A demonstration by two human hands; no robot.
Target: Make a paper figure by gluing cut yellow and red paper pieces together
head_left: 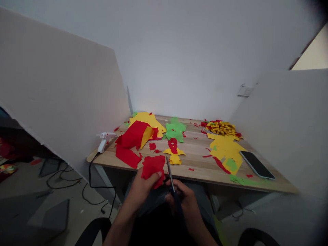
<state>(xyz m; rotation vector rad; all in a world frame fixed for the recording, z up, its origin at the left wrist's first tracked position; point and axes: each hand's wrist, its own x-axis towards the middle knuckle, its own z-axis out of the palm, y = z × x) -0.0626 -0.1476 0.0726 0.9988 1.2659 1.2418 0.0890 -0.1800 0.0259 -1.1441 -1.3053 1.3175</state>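
Observation:
My left hand (146, 182) pinches a red piece of felt or paper (153, 165) just off the table's front edge, its thumb lying on top. In my right hand (183, 194) is a pair of scissors (170, 176), blades pointing up and away from me, close beside the red piece's right edge. Whether the blades touch it I cannot tell. Just beyond lie a small yellow cut-out (175, 159) and a red scrap with holes (172, 145).
A white glue gun (104, 141) with a black cord stands at the table's left edge. Red sheets (134, 135), green pieces (175, 130) and yellow sheets (225, 148) cover parts of the table (194, 153). A phone (257, 165) lies right, near a gathered yellow bundle (221, 128).

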